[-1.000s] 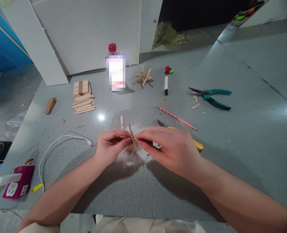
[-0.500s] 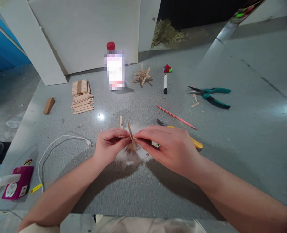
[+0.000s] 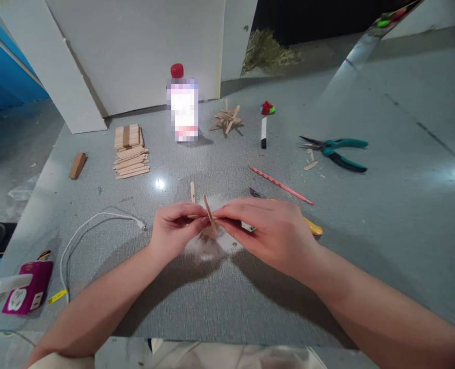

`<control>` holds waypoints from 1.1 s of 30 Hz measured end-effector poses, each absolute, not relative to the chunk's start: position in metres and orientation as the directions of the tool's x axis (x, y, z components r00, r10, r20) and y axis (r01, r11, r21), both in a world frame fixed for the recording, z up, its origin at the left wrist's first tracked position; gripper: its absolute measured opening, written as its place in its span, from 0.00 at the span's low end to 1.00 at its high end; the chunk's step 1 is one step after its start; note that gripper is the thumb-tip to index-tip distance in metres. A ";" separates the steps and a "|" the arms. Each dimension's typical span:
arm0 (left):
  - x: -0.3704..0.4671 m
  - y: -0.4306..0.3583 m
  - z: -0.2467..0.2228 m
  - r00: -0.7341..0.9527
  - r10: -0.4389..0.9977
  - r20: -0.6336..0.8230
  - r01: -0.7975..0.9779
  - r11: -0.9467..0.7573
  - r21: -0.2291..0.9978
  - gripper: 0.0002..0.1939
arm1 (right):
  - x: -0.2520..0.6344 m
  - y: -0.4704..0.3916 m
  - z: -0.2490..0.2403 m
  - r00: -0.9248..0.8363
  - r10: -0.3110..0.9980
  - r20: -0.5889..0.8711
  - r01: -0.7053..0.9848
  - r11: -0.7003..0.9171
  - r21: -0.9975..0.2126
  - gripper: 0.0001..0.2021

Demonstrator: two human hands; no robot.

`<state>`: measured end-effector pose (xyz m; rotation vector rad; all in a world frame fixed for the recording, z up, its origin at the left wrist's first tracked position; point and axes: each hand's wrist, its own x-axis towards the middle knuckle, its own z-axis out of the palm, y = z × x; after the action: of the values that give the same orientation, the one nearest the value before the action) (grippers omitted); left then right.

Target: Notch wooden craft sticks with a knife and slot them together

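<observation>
My left hand (image 3: 179, 225) and my right hand (image 3: 268, 230) meet over the middle of the grey table (image 3: 219, 302). Both pinch crossed wooden sticks (image 3: 209, 214); one stick stands steeply between the fingertips, another lies across it, mostly hidden by the fingers. Just behind the hands another stick (image 3: 192, 191) with a dark mark lies on the table. A yellow cutter (image 3: 314, 227) lies partly under my right hand. Below the fingertips is a whitish patch on the surface.
Behind are stacked sticks (image 3: 129, 148), a red-capped bottle (image 3: 184, 110), a pile of sticks (image 3: 227, 120) and a marker (image 3: 263, 132). On the right lie a red pencil (image 3: 281, 185) and teal pliers (image 3: 337, 151). A white cable (image 3: 96, 218) and purple box (image 3: 29, 287) are left.
The view has shifted very slightly. Both hands keep nearly the same pose, with the sticks between the fingertips.
</observation>
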<state>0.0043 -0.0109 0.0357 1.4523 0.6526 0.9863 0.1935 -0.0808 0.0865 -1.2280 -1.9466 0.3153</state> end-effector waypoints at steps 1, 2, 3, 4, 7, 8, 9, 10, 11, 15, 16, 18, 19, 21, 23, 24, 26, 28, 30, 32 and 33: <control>0.004 -0.011 0.036 0.480 0.855 0.197 -0.147 -0.143 0.979 0.06 | 0.194 -0.081 0.086 -0.214 0.844 0.491 0.646 0.499 -0.577 0.06; 0.005 -0.011 0.037 0.478 0.856 0.197 -0.142 -0.146 0.979 0.05 | 0.194 -0.081 0.086 -0.217 0.843 0.492 0.646 0.502 -0.575 0.06; 0.004 -0.011 0.037 0.477 0.857 0.197 -0.138 -0.148 0.979 0.05 | 0.194 -0.081 0.086 -0.220 0.842 0.493 0.647 0.504 -0.573 0.06; 0.004 -0.011 0.038 0.477 0.856 0.197 -0.135 -0.150 0.979 0.05 | 0.194 -0.080 0.085 -0.223 0.840 0.495 0.647 0.508 -0.569 0.06; 0.004 -0.011 0.038 0.482 0.853 0.201 -0.128 -0.159 0.979 0.05 | 0.195 -0.080 0.086 -0.233 0.839 0.492 0.646 0.512 -0.567 0.06; 0.004 -0.011 0.038 0.483 0.851 0.204 -0.127 -0.162 0.979 0.05 | 0.195 -0.080 0.086 -0.236 0.839 0.490 0.645 0.512 -0.567 0.06; 0.004 -0.010 0.038 0.485 0.849 0.208 -0.127 -0.167 0.978 0.04 | 0.195 -0.080 0.086 -0.238 0.840 0.487 0.644 0.512 -0.568 0.06; 0.004 -0.010 0.038 0.487 0.847 0.213 -0.128 -0.172 0.977 0.04 | 0.195 -0.080 0.086 -0.239 0.842 0.483 0.642 0.510 -0.572 0.06; 0.004 -0.011 0.038 0.488 0.845 0.219 -0.129 -0.178 0.976 0.04 | 0.195 -0.080 0.086 -0.237 0.845 0.480 0.642 0.507 -0.575 0.06; 0.004 -0.012 0.036 0.490 0.837 0.244 -0.136 -0.203 0.970 0.04 | 0.196 -0.078 0.084 -0.240 0.847 0.475 0.640 0.506 -0.579 0.06; 0.003 -0.011 0.035 0.493 0.834 0.249 -0.139 -0.208 0.968 0.05 | 0.197 -0.077 0.082 -0.245 0.844 0.478 0.635 0.512 -0.579 0.06; 0.002 -0.010 0.032 0.504 0.822 0.266 -0.150 -0.220 0.964 0.07 | 0.199 -0.075 0.079 -0.248 0.837 0.489 0.620 0.524 -0.583 0.06; 0.001 -0.009 0.031 0.510 0.814 0.279 -0.156 -0.231 0.960 0.08 | 0.200 -0.074 0.078 -0.246 0.832 0.498 0.614 0.531 -0.584 0.06; 0.000 -0.006 0.031 0.515 0.800 0.308 -0.161 -0.262 0.951 0.07 | 0.202 -0.072 0.075 -0.241 0.824 0.512 0.609 0.539 -0.582 0.06; -0.002 -0.002 0.031 0.518 0.789 0.331 -0.153 -0.295 0.943 0.05 | 0.203 -0.070 0.073 -0.237 0.822 0.518 0.610 0.541 -0.579 0.06; -0.003 -0.001 0.032 0.519 0.785 0.338 -0.145 -0.309 0.940 0.04 | 0.203 -0.070 0.072 -0.237 0.823 0.517 0.611 0.540 -0.579 0.06; -0.004 0.001 0.033 0.525 0.776 0.350 -0.133 -0.331 0.934 0.04 | 0.203 -0.070 0.072 -0.234 0.827 0.511 0.617 0.532 -0.579 0.07; -0.005 0.002 0.033 0.525 0.769 0.364 -0.132 -0.348 0.928 0.04 | 0.201 -0.070 0.072 -0.226 0.825 0.517 0.620 0.532 -0.577 0.06; -0.005 0.001 0.031 0.518 0.763 0.386 -0.144 -0.367 0.919 0.04 | 0.198 -0.071 0.072 -0.190 0.815 0.547 0.620 0.531 -0.577 0.04; -0.006 0.000 0.030 0.510 0.755 0.411 -0.158 -0.388 0.908 0.06 | 0.195 -0.072 0.072 -0.152 0.799 0.581 0.605 0.540 -0.584 0.04; -0.006 -0.001 0.030 0.507 0.751 0.423 -0.163 -0.398 0.903 0.07 | 0.193 -0.072 0.071 -0.140 0.793 0.593 0.595 0.546 -0.589 0.05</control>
<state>-0.0058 -0.0012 0.0298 1.6980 0.5032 1.0858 0.1930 -0.0724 0.0712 -1.1409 -1.8374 0.2618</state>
